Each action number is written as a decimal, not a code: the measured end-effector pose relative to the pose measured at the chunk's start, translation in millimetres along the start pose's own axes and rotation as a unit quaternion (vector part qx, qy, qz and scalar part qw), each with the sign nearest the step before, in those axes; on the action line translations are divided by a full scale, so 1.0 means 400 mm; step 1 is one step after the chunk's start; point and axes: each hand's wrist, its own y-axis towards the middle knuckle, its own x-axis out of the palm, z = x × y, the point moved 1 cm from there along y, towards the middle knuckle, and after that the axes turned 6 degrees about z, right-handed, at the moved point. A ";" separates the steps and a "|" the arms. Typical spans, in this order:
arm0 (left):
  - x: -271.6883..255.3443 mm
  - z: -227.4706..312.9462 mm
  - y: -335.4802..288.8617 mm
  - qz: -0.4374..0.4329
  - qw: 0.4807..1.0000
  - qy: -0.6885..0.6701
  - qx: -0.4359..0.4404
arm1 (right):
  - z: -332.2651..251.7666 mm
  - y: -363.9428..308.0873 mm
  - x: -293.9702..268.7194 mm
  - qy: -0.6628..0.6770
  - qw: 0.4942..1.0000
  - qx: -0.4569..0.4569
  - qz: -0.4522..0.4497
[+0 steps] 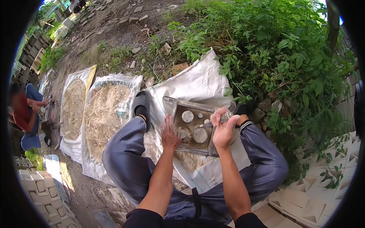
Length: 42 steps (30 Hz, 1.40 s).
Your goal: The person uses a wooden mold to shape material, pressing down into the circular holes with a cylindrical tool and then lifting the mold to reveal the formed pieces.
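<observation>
Head view | centre of frame: left hand (170, 135) open-fingered by wooden tray (194, 105) | right hand (222, 131) curled, hold unclear

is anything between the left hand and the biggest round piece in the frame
Yes: a smaller round piece, partly hidden by the left hand, lies between it and the biggest round piece inside the frame.

Worn matt frame (194, 106), rough chalky discs (199, 135), woven plastic sheet (194, 83), smooth cloth trousers (127, 146)
</observation>
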 end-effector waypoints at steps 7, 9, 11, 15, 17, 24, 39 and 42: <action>-0.024 -0.015 0.042 -0.034 0.992 -0.032 -0.116 | 0.092 0.005 0.023 0.101 0.994 0.051 -0.001; -0.010 -0.020 0.047 -0.038 0.991 -0.025 -0.127 | 0.088 -0.005 0.032 0.113 0.993 0.025 0.013; -0.001 -0.019 0.043 -0.023 0.992 -0.040 -0.118 | 0.092 -0.013 0.031 0.113 0.993 0.028 0.011; 0.000 -0.009 0.061 -0.019 0.992 -0.046 -0.114 | 0.163 0.022 0.029 0.124 0.987 0.064 0.080; -0.009 -0.024 0.059 0.000 0.994 -0.042 -0.101 | 0.140 0.024 0.028 0.151 0.981 0.064 0.102; 0.005 -0.007 0.065 -0.017 0.993 -0.029 -0.112 | 0.166 0.040 -0.015 0.156 0.981 0.057 0.096; 0.003 0.002 0.060 -0.018 0.993 -0.028 -0.114 | 0.178 0.008 0.022 0.118 0.985 0.052 0.113; -0.004 -0.012 0.051 -0.017 0.993 -0.001 -0.119 | 0.116 -0.026 0.053 0.124 0.985 0.017 0.116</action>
